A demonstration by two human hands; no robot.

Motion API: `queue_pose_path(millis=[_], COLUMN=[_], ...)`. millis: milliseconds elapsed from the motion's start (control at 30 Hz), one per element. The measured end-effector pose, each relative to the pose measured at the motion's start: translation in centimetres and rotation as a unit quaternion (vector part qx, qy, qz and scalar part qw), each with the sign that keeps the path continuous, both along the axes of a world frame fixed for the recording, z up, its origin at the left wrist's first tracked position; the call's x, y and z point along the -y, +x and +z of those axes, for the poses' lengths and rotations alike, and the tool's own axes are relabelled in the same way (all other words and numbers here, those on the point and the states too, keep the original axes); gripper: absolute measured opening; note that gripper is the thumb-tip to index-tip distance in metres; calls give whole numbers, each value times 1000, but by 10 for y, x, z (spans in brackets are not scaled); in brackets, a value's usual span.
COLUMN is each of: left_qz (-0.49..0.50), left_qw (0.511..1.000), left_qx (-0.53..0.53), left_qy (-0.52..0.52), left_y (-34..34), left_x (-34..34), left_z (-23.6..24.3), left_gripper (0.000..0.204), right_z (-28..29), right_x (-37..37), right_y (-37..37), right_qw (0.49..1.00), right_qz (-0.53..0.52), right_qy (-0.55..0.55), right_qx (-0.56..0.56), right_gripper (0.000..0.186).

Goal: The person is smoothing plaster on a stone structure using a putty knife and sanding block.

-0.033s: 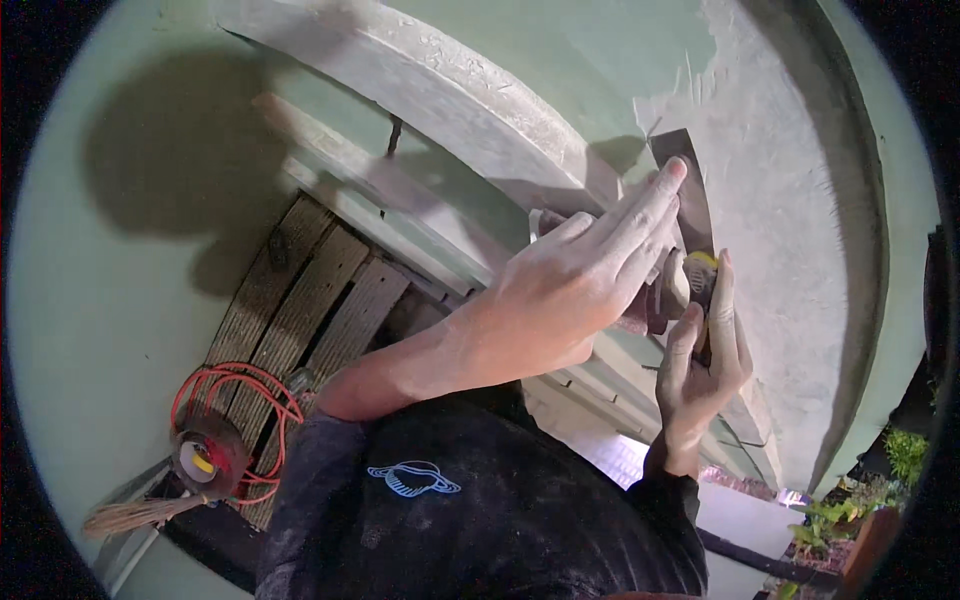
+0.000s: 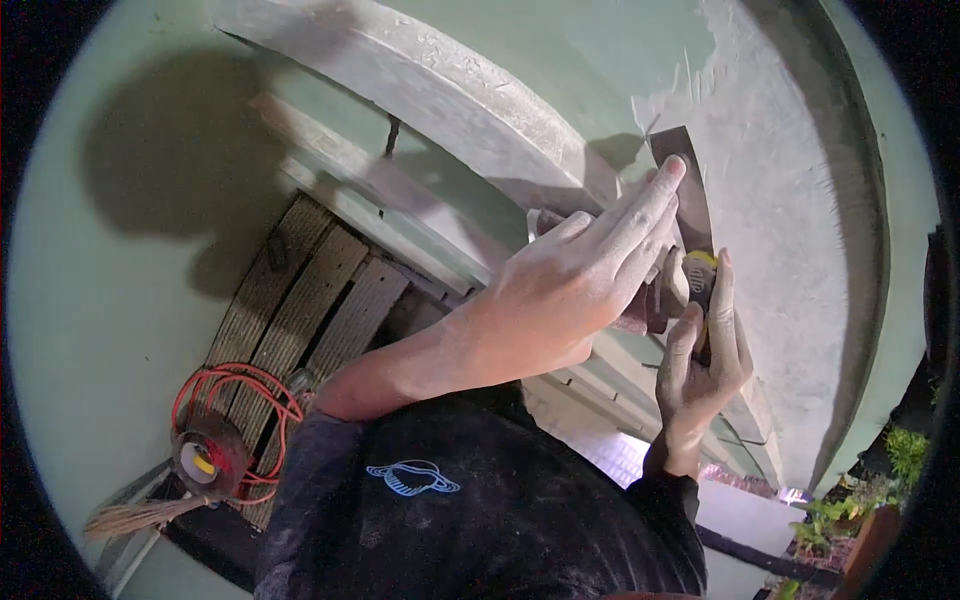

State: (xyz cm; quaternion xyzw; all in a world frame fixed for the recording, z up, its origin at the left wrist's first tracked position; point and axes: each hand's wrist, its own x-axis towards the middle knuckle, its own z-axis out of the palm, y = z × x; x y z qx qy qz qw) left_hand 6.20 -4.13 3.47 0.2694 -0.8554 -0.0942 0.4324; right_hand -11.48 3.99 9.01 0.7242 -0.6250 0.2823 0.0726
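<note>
My right hand [image 2: 705, 375] is closed round the black-and-yellow handle of a putty knife [image 2: 692, 200], whose wide grey blade points up along the wall. Across the blade's left edge lie the stretched, pressed-together fingers of my left hand [image 2: 575, 285]. Beneath its palm sits a maroon sheet with a pale side, which looks like sandpaper [image 2: 640, 318]; the hand hides most of it. Pale dust coats both hands. Behind the blade, the curved wall bears a grey-white plaster patch [image 2: 770, 250] beside green paint.
A curved plaster ledge [image 2: 460, 85] runs from upper left toward my hands. Ribbed planks [image 2: 300, 290] lie at left below. An orange cable [image 2: 225, 370] coils beside a round lamp-like thing [image 2: 205, 460] and a straw brush [image 2: 140, 515]. Plants [image 2: 825, 525] stand at lower right.
</note>
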Motion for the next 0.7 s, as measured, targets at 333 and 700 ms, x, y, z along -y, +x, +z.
queue_pose_path(millis=[333, 700], left_qz=[14, 10], left_qw=[999, 998], left_qx=[35, 65], left_qy=[-11, -22], left_y=[4, 16], left_x=[3, 8], left_z=[-1, 3], left_gripper=[67, 66], right_z=[0, -10], right_x=[9, 12], right_y=[7, 11], right_qw=[998, 999], right_qz=[-20, 18], right_qy=[62, 27], right_qx=[-6, 28], right_gripper=[56, 55])
